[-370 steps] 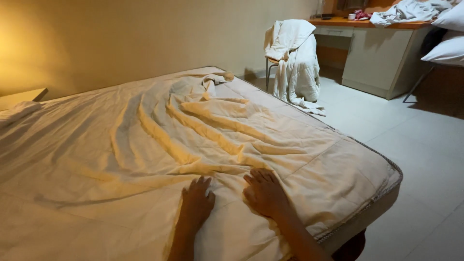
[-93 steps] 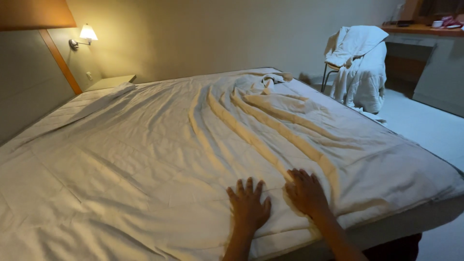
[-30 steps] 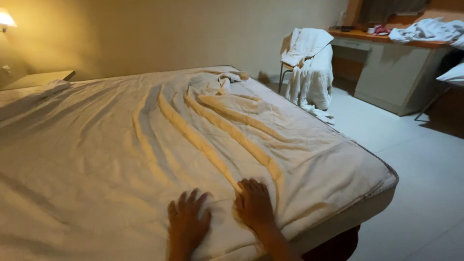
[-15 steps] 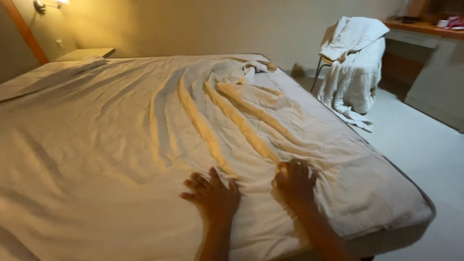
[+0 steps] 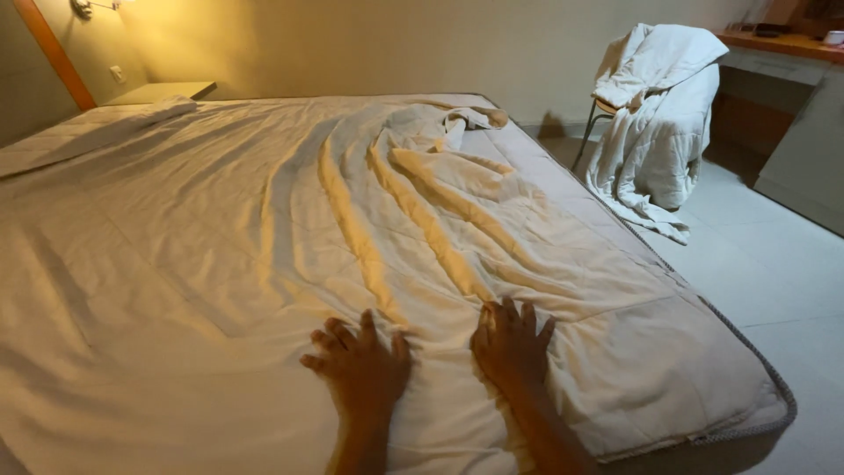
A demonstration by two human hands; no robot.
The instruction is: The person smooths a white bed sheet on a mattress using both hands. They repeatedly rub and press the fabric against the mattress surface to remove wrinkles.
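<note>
A white bed sheet is spread over the whole mattress and fills most of the view. Long raised wrinkles run through the sheet from the near edge toward the far corner, where the cloth is gathered into a small bunch. At the near right corner the sheet ends a little short, and the quilted mattress top with its corded edge is left uncovered.

The left hand is laid flat on the sheet near the lower edge of the bed, palm down, fingers spread and loose; nothing is grasped by it. The right hand is placed just beside it, also flat on the cloth with fingers spread, pressed at the foot of one long wrinkle, and no fold is pinched by it. The two hands are near each other but not touching.

Further out, to the right of the bed, a chair is seen with a white duvet thrown over it and hanging down to the tiled floor. A wooden desk stands behind the chair. At the far left, a bedside shelf is fixed by the wall.
</note>
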